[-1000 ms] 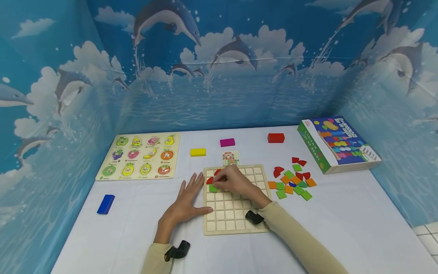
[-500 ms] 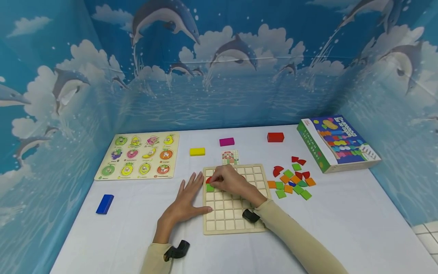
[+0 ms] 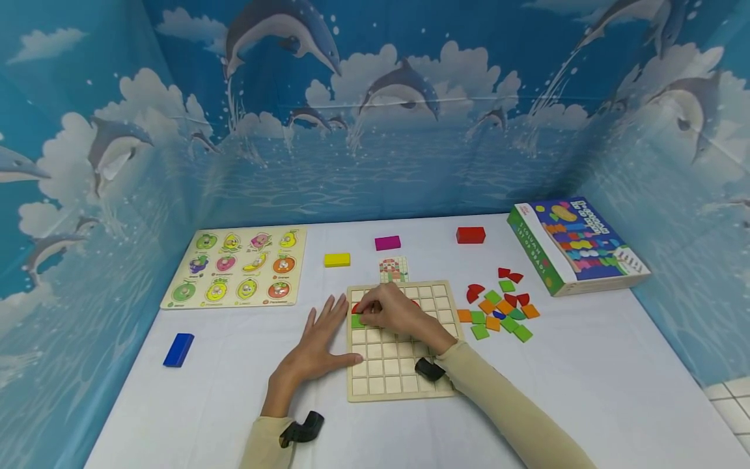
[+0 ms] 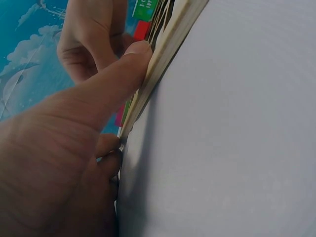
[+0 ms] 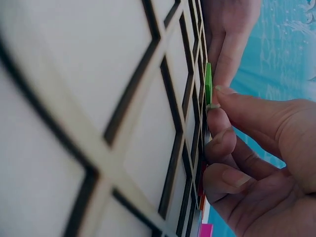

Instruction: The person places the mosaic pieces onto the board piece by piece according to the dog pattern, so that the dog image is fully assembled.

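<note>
My left hand [image 3: 316, 345] lies spread at the left side of the wooden grid board [image 3: 375, 384]. Its thumb rests on the board's edge, and its other fingertips reach the upper left corner. My right hand [image 3: 395, 311] is over the upper left cells, thumb and fingers curled together. Its fingertips pinch the edge of a green square tile [image 3: 357, 321], which appears in the right wrist view as a thin green edge [image 5: 208, 81] at the thumb and forefinger. Just above that tile shows a red piece [image 3: 355, 307]; the right hand hides the cells around it.
Loose red, green, orange and blue pieces [image 3: 494, 319] lie right of the board. Behind it are a small picture card [image 3: 393, 269] and yellow [image 3: 337, 260], magenta [image 3: 387, 243] and red [image 3: 471, 235] blocks. A fruit board [image 3: 234, 267], a blue block [image 3: 178, 350] and a game box [image 3: 577, 247] flank it.
The green tile has shifted slightly left toward the board's left edge, and my right hand has moved a little left with it. My left hand has stayed in place.
</note>
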`<state>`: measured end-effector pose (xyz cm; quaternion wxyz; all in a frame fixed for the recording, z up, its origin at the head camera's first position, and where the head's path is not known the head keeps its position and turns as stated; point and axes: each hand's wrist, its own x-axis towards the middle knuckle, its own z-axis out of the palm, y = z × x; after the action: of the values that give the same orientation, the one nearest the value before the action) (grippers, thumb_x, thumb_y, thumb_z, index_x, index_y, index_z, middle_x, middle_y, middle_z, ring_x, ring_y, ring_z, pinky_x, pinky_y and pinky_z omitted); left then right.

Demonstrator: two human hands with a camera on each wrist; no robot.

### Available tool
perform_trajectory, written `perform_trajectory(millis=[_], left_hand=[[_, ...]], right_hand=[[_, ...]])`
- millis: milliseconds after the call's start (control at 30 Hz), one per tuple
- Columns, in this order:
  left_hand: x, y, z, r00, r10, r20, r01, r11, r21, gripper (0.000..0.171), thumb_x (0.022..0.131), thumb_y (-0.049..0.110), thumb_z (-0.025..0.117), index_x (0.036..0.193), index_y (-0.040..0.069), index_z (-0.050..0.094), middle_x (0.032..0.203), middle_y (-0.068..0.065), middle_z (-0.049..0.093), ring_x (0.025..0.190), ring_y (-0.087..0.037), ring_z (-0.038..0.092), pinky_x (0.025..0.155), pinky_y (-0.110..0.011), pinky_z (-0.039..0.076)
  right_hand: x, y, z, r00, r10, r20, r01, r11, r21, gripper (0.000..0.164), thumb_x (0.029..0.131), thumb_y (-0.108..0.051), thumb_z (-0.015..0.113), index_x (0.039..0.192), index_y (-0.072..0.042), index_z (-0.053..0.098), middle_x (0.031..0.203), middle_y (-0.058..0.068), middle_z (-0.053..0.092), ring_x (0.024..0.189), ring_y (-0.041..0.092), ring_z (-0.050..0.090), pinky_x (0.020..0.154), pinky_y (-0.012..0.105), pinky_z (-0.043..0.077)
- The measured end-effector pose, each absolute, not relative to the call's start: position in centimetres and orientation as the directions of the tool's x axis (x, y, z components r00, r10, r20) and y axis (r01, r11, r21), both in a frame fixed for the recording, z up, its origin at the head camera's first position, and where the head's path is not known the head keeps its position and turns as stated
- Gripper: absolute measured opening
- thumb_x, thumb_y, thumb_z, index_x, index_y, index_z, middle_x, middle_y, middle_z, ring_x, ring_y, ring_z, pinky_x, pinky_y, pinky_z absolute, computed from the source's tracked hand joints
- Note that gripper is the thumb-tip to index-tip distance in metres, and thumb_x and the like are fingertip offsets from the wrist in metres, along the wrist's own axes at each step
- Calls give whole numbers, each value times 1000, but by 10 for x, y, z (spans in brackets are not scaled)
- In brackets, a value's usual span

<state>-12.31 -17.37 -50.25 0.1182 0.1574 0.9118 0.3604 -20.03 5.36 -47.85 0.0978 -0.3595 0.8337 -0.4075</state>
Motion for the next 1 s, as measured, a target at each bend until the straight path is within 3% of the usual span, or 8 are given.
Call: perform_trajectory(millis=[267,433,733,1000], left_hand=[[-123,-174,-503,-925,366,-106,196,696,691,114,88,45,89,174,14,21,182,0,13,169,-22,-1,135,-52,-8],[-122,-174,-504,-924,366,-110,193,695,693,114,88,45,89,174,15,20,182,2,12,169,-20,-2,135,-51,-9],[-122,-174,-503,-922,373,-106,201,694,691,114,88,46,89,174,15,20,182,1,12,169,-21,-3,135,-52,-9],[-123,-174,-503,-924,364,-121,185,701,689,115,87,46,90,174,16,21,182,4,11,168,-17,-3,135,-49,-10]], right_hand=[[-201,59,-479,-745,-653,135,-510,426,-747,17,95,-2,80,112,-1,83,86,-2,73,69,7,56,62,22,50],[-207,58,-478,-725,-681,106,-536,459,-709,25,98,-5,79,122,2,78,81,-4,66,70,5,54,64,21,48],[-208,56,-473,-698,-710,95,-569,469,-676,22,101,-3,73,121,4,79,94,4,75,71,3,54,65,20,49],[-216,78,-460,-728,-653,210,-561,391,-729,25,101,-3,73,125,3,77,88,2,72,73,10,58,66,25,54]])
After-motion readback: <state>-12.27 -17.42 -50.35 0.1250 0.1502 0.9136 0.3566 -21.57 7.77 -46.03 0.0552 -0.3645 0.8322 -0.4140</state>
